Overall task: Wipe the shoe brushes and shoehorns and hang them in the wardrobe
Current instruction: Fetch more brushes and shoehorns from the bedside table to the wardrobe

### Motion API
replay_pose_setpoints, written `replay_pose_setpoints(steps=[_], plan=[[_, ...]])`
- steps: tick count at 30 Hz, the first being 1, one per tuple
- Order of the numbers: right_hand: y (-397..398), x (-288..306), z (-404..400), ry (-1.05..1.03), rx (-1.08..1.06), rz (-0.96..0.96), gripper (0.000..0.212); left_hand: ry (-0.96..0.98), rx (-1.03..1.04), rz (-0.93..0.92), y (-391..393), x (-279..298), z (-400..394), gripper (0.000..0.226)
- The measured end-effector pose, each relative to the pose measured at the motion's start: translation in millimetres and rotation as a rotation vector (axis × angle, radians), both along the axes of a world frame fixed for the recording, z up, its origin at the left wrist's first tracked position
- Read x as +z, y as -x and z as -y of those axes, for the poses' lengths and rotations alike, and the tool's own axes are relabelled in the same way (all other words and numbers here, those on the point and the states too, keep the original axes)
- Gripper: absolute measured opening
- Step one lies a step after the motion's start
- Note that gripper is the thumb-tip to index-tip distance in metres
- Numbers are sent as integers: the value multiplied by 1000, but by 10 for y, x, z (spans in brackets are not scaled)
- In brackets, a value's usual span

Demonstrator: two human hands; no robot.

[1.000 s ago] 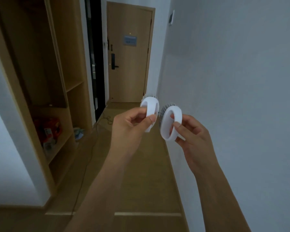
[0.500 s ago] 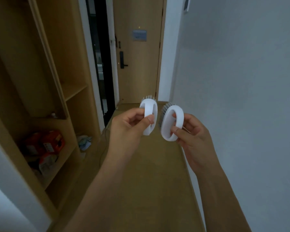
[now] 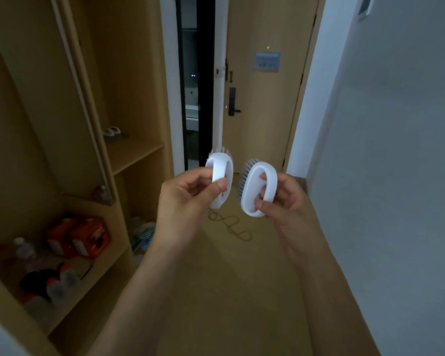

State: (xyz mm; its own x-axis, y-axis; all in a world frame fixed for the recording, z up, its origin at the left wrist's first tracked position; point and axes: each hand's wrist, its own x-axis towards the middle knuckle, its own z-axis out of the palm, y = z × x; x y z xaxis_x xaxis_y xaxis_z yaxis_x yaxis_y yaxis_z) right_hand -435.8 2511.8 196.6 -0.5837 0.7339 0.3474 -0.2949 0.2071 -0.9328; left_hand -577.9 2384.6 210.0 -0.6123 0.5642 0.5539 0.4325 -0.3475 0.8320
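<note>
The left hand (image 3: 183,201) grips the left brush (image 3: 220,181) and the right hand (image 3: 288,201) grips the right brush (image 3: 258,188), both held in mid-air over the corridor floor (image 3: 229,278), apart, long axes near upright, bristles pointing away. The wardrobe (image 3: 62,150) stands open at left, the wall (image 3: 383,176) close at right.

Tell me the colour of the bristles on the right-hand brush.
Grey bristles on a white brush held by the right hand; only the head view shows it.
</note>
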Motion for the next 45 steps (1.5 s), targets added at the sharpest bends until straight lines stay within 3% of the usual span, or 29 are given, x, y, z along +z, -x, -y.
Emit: replay_pose_setpoints(steps=[13, 25, 37, 45], plan=[[1778, -216, -1948, 4, 56, 20, 42, -19, 58, 104, 1739, -344, -1970, 10], [3564, -94, -3671, 38, -42, 3, 45, -14, 58, 121, 3693, -149, -3674, 6], [6036, -411, -4832, 8, 232, 83, 51, 26, 378, 51, 5674, -409, -4415, 22], [7930, -313, -5220, -52, 559, 174, 46, 76, 720, 127, 6999, -406, -4662, 10]])
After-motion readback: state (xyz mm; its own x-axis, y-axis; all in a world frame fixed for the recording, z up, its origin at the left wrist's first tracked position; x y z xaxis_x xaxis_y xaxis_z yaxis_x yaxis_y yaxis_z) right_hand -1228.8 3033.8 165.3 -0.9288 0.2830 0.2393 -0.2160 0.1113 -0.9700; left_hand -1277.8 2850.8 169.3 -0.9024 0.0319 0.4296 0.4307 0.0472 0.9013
